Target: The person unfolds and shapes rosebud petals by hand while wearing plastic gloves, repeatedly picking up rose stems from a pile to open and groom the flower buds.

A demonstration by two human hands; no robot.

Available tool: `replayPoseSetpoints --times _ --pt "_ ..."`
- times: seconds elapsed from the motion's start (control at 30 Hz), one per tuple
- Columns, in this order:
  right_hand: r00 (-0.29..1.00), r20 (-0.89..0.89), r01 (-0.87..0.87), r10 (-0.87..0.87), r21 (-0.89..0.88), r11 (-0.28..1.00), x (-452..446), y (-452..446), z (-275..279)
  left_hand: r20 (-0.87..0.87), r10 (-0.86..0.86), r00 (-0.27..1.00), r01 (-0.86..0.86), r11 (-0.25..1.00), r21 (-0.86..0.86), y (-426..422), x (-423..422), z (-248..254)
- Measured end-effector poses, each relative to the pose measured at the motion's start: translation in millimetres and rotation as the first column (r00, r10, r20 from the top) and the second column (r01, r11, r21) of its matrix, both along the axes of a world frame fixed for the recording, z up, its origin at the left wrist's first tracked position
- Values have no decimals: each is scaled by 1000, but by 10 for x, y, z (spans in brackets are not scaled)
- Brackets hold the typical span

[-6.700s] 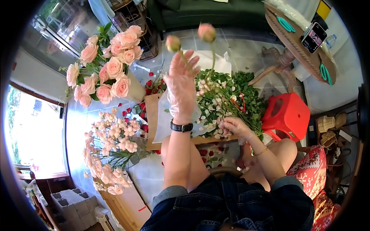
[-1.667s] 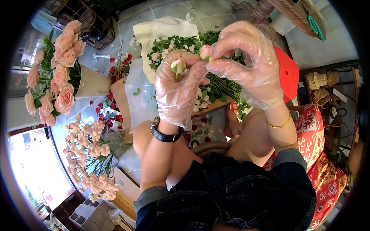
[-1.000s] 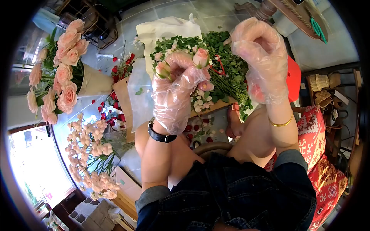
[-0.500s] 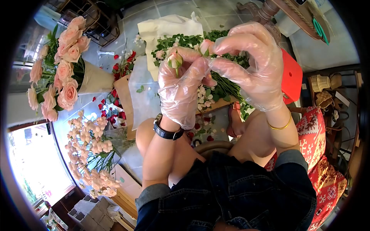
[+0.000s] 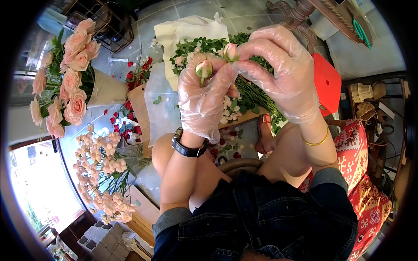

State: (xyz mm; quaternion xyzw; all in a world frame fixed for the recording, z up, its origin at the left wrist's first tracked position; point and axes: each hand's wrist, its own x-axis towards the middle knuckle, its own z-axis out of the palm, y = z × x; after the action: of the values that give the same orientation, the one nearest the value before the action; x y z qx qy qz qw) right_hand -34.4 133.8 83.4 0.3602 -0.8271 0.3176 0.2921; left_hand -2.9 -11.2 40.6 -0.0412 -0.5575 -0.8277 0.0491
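Note:
Both hands wear clear plastic gloves. My left hand (image 5: 202, 98) is closed around rose stems, with a pink-white rosebud (image 5: 203, 69) standing out at its finger side. A second pink rosebud (image 5: 230, 51) rises between the two hands. The fingertips of my right hand (image 5: 283, 74) are pinched together at the base of this second bud, touching it. Below and behind the hands lies a heap of green leafy stems (image 5: 257, 96) with small pale flowers, partly hidden by the gloves.
A bucket (image 5: 106, 89) of large pink roses (image 5: 75, 80) stands at the left, above a bunch of peach blooms (image 5: 102, 152). Red petals (image 5: 126, 126) are scattered on the floor. At the right are a red stool (image 5: 327, 82) and green-handled scissors (image 5: 360, 31).
My right hand has come back from the right to the second bud since a second ago, and pinches at its base. My left hand keeps its hold on the stems.

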Motion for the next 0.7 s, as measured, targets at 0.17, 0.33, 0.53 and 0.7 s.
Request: replayPoseSetpoints --times 0.17,0.33,0.53,0.7 --pt "994 101 -29 32 -36 999 28 5 5 50 -76 996 75 997 24 -47 -9 -12" --pt "873 390 -84 292 -469 879 -8 103 15 72 -84 994 74 987 140 -85 3 73" --pt "900 418 43 121 -362 931 -138 228 -76 -76 -192 978 206 939 276 -128 1 15" --pt "906 350 -73 240 -428 901 39 58 21 -35 -175 984 178 960 216 -123 14 7"
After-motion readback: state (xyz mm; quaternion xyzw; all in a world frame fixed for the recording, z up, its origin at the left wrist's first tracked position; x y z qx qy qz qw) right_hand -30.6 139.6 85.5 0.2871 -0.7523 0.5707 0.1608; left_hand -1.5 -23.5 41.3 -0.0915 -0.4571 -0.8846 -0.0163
